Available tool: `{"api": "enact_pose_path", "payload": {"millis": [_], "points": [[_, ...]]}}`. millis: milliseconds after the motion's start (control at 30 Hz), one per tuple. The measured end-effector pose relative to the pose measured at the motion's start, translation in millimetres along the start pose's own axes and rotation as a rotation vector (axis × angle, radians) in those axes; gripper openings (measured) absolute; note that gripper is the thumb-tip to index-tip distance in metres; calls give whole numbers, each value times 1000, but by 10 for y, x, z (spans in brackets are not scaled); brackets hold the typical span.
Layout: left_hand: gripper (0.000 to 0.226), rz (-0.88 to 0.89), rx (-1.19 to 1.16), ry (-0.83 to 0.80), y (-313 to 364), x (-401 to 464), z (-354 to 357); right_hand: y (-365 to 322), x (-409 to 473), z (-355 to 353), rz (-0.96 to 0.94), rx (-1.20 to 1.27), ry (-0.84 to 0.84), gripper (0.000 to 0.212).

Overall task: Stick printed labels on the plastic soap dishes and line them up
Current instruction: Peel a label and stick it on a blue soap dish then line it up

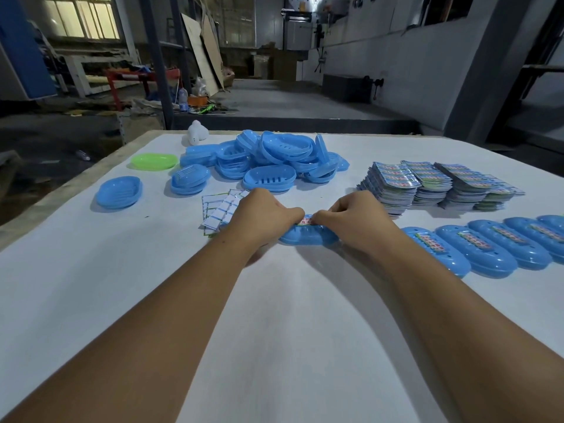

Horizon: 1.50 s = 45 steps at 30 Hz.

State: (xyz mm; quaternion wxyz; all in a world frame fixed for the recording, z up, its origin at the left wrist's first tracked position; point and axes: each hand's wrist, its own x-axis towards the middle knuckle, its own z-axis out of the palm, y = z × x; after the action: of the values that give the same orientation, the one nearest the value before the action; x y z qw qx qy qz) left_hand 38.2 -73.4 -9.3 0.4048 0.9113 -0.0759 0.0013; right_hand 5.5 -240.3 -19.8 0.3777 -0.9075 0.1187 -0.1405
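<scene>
Between both hands' fingers (297, 215), seemingly pinched, sits the label (306, 221).

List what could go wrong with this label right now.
1. Both hands, left and right, pinch the label over the dish and hide most of it, so it may go on crooked or creased.
2. The dish lies loose on the table; pressing could make it slide.
3. The finished row sits close to the right forearm, which could knock it out of line.
</scene>
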Motion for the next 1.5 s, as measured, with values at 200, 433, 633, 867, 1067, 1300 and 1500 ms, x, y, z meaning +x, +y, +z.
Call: {"api": "enact_pose_path", "payload": {"millis": [200,433,633,867,1067,1300,1500], "points": [[31,13,17,40,-8,-18,28,-16,-28,2,1,-38,7,28],[33,86,123,110,-10,-31,94,-77,-50,11,-35,-199,52,33],[29,99,171,146,-78,-9,85,-27,-19,-57,-5,-244,13,49],[27,36,-142,258,-192,64,-10,-54,-68,-55,-207,-38,-49,37],[23,131,138,349,-271,89,-21,-136,-198,-24,-373,-230,-243,56],[23,96,199,285,-347,133,5,-30,-204,-441,-80,-627,-217,48],[24,94,221,269,-375,137,17,49,-192,-637,49,-616,-199,31]]}}
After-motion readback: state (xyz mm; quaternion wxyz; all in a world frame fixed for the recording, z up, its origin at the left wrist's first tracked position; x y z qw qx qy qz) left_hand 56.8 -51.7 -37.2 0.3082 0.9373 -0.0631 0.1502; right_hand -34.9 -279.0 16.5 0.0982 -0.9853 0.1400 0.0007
